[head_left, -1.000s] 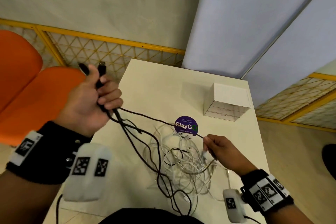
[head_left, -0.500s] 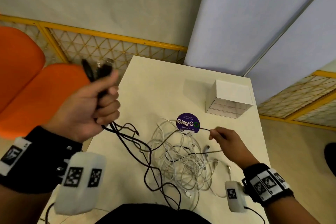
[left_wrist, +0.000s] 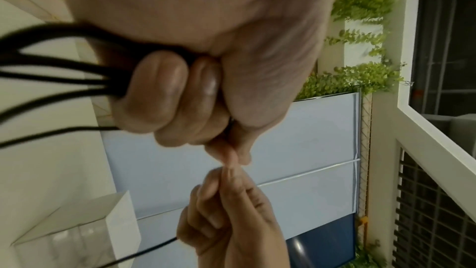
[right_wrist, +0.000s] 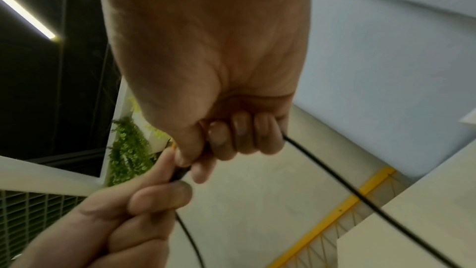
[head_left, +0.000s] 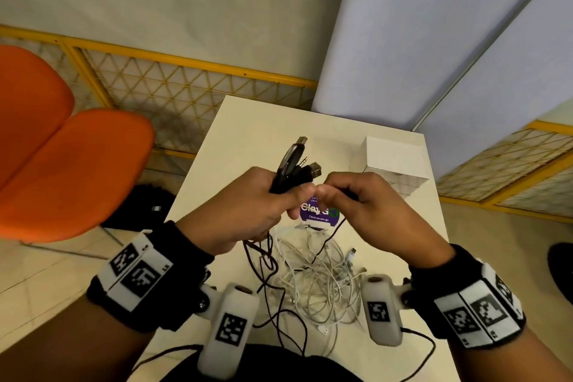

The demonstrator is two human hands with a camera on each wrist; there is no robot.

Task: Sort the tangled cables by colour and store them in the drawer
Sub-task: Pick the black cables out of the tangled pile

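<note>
The left hand (head_left: 245,208) grips a bundle of black cables (head_left: 294,169), plugs pointing up and away. The right hand (head_left: 361,205), touching it fingertip to fingertip, pinches one more black cable end (right_wrist: 180,172) (its length trails down toward the white tangle (head_left: 319,276) on the desk (head_left: 248,130) below both hands). The drawer unit (head_left: 395,161) sits beyond the right hand, the nearer one.

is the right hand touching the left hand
Touching. The left wrist view shows the right hand's fingertips meeting the left hand's thumb and fingertip; the head view agrees.
</note>
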